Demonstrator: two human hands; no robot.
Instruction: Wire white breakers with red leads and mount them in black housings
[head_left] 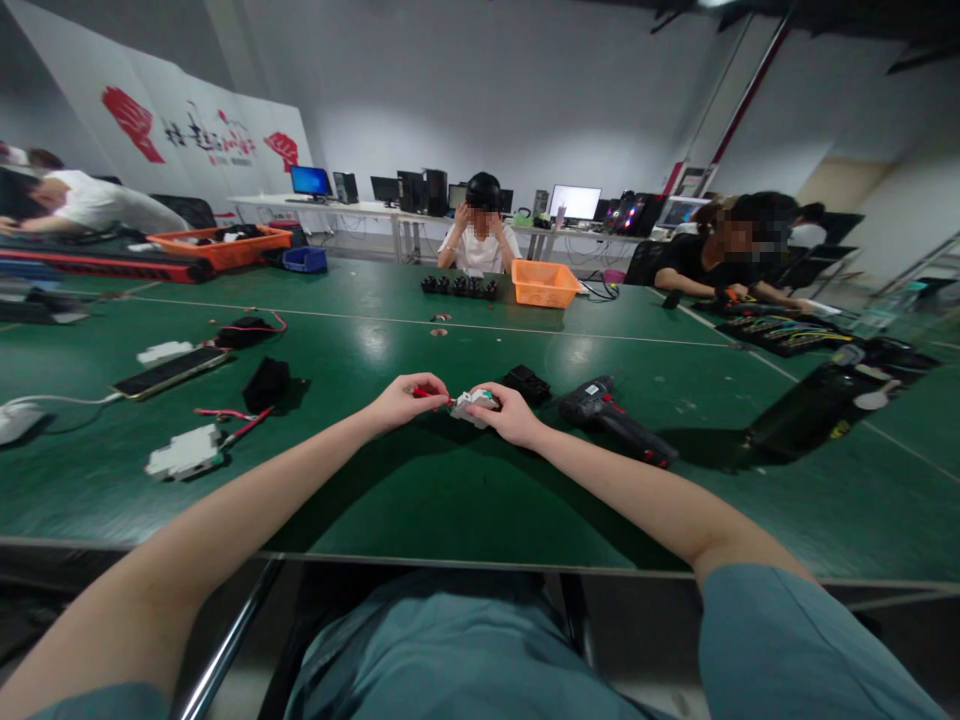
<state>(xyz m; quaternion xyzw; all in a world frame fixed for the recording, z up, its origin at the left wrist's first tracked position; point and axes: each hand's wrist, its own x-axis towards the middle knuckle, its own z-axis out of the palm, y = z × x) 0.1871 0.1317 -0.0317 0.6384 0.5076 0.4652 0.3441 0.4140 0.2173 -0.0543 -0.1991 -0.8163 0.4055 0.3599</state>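
Observation:
In the head view, my left hand (411, 400) pinches a red wire (430, 394) whose end meets a small white circuit breaker (472, 406). Fingers of my right hand (511, 414) are closed around that breaker, just above the green table. Whether the wire's tip sits inside the breaker I cannot tell. Just beyond my right hand lies a black block-shaped part (526, 384). A black cordless screwdriver (616, 420) rests on its side to the right. Another white breaker (184, 452) with red wires and a black part (267, 384) lies at the left.
A phone (171, 372) with a white cable lies at left. An orange basket (544, 284) and a row of black parts (459, 288) stand across the green table (420, 500). At right is a dark bottle-like cylinder (814, 405). Other people sit around the table.

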